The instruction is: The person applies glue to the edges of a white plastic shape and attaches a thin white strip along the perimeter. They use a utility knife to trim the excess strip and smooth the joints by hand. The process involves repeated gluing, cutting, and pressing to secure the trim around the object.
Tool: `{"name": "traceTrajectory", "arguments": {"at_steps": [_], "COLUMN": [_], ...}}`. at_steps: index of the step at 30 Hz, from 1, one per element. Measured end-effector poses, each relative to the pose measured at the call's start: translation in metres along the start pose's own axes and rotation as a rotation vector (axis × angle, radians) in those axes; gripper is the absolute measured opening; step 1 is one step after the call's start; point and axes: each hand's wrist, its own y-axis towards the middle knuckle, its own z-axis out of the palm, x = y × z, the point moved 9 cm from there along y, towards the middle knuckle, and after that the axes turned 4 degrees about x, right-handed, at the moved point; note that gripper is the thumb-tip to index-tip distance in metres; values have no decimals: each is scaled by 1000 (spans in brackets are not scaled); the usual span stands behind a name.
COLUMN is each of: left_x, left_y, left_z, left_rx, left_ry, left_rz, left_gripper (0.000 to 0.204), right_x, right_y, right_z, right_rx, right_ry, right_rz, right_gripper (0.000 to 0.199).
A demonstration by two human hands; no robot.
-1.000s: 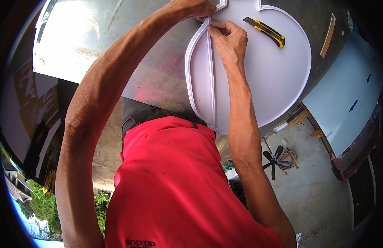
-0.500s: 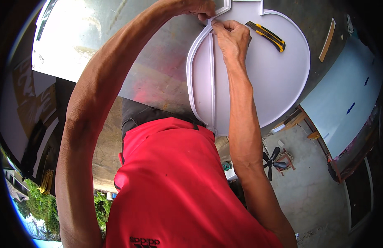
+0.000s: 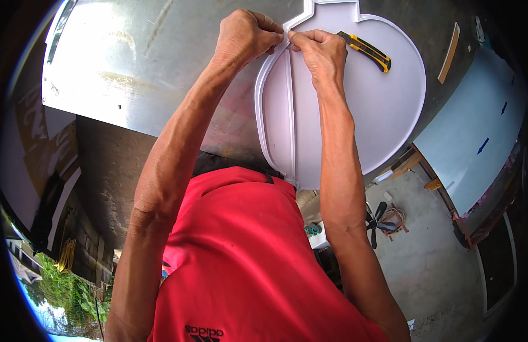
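Note:
A white, shallow, rounded panel with a raised rim (image 3: 384, 114) lies on a shiny metal sheet. At its upper left, where the rim bends into an angled neck, my left hand (image 3: 244, 37) pinches the rim strip from outside. My right hand (image 3: 323, 54) is closed at the same bend from the inner side, thumb and forefinger on the strip. The two sets of fingertips almost meet. A straight white strip (image 3: 291, 119) runs down inside the panel, left of my right forearm. Just right of my right hand, a yellow and black utility knife (image 3: 366, 51) rests on the panel.
The metal sheet (image 3: 133, 74) spreads to the left. Farther right are a narrow wooden strip (image 3: 449, 54) and a pale blue board (image 3: 469, 137) with dark arrows. A black-bladed fan (image 3: 380, 222) stands on the concrete floor (image 3: 429, 268) below.
My left hand has come down and nearer along the rim, with its elbow drawn inward. My right hand stays at the bend. The panel and knife have shifted slightly left in view.

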Motion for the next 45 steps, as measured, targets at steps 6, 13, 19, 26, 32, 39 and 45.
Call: {"name": "traceTrajectory", "arguments": {"at_steps": [6,13,19,26,32,39,45], "left_x": [6,8,-1,13,11,22,9], "left_y": [-10,-19,-18,-11,-20,-35,-32], "left_z": [5,9,13,15,13,15,11], "left_rx": [-214,-195,-220,-172,-200,-326,-290], "left_ry": [-1,-123,-82,-143,-136,-216,-162], "left_rz": [101,-45,18,-1,38,-46,-35], "left_gripper": [22,18,15,16,20,20,18], "right_x": [0,-12,-12,-5,-6,-7,-10], "right_y": [2,24,29,25,26,22,26], "right_z": [-1,2,4,4,4,4,5], "right_rx": [23,150,171,158,144,126,140], "right_ry": [-29,-44,-65,-131,-117,-63,-38], "right_rz": [15,35,21,18,1,17,-5], "right_gripper": [25,32,30,23,23,22,24]}}
